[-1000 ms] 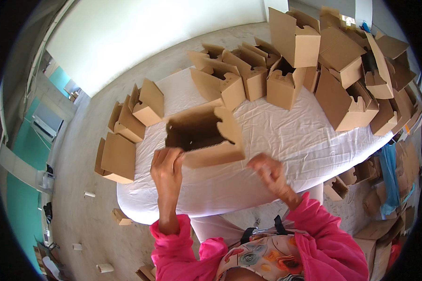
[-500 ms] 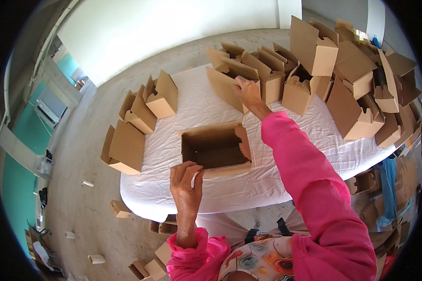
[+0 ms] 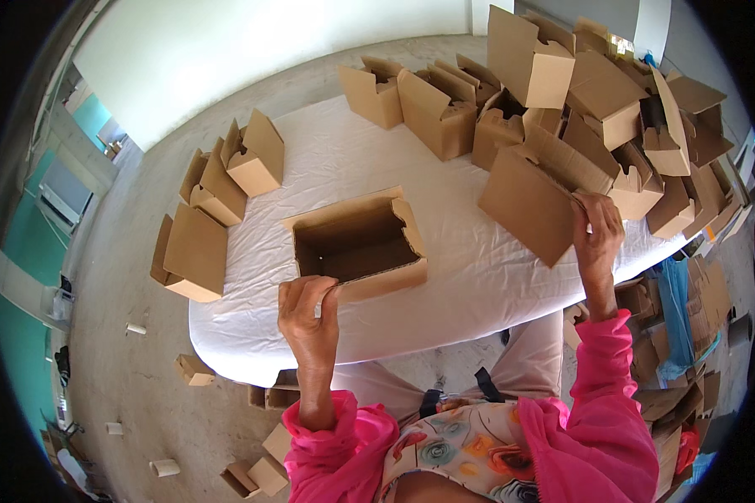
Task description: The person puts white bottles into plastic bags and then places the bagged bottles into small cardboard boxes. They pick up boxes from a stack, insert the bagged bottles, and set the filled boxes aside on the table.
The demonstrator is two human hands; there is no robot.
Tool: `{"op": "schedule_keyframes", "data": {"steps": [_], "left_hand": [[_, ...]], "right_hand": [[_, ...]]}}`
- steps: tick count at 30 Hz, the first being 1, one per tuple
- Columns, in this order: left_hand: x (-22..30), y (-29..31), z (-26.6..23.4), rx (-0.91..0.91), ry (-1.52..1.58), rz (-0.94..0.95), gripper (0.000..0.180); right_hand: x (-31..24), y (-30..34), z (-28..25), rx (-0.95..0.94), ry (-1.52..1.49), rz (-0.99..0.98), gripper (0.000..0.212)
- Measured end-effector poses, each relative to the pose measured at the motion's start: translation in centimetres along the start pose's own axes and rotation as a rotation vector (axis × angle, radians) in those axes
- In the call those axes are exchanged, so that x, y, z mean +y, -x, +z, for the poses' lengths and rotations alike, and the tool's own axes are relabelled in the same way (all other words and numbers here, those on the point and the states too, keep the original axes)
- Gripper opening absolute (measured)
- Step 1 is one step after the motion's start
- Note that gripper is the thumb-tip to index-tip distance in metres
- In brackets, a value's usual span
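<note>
Pale wall [image 3: 268,50] runs along the far side of the room, with a grey concrete floor [image 3: 143,268] reaching around a table spread with a wrinkled white cloth [image 3: 335,159]. An open box [image 3: 382,285] sits near the front of the table, its mouth facing up and its inside dark. The left hand [image 3: 309,312] is at the near left corner of that box, thumb and fingers pinching the rim. Off to the right, the right hand [image 3: 598,235] pinches the upper edge of a tilted box [image 3: 524,201] between thumb and bent fingers, the box's broad side facing the person.

Close behind the tilted box, a heap of boxes [image 3: 608,88] crowds the right side of the table, some stacked on others with flaps up; the tilted box hides part of it. More boxes form a row at the back [image 3: 436,126], and three boxes [image 3: 197,251] line the left edge. Blue plastic [image 3: 673,310] hangs among cardboard beyond the right edge. Below, on the left, a small box [image 3: 194,370] and a short white tube [image 3: 164,467] lie on the floor. Pink sleeves [image 3: 604,360] cover both forearms up to near the wrists.
</note>
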State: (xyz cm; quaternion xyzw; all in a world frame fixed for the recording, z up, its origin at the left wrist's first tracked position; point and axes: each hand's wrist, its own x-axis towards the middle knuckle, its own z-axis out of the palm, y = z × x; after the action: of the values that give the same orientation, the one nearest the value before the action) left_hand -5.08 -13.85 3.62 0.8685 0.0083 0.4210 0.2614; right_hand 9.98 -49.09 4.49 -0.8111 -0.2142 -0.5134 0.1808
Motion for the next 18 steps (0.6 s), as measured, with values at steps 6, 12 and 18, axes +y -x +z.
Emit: {"op": "schedule_keyframes", "data": {"steps": [6, 12, 18], "left_hand": [[1.8, -0.1, 0.8, 0.008, 0.010, 0.022, 0.015], [1.7, 0.3, 0.2, -0.013, 0.028, -0.018, 0.015], [1.4, 0.6, 0.1, -0.032, 0.071, -0.058, 0.015]], "right_hand": [[2.5, 3.2, -1.8, -0.186, -0.366, 0.236, 0.020], [5.2, -2.7, 0.7, -0.666, -0.676, 0.455, 0.040], [4.3, -8.4, 2.9, -1.346, -0.616, 0.694, 0.032]]}}
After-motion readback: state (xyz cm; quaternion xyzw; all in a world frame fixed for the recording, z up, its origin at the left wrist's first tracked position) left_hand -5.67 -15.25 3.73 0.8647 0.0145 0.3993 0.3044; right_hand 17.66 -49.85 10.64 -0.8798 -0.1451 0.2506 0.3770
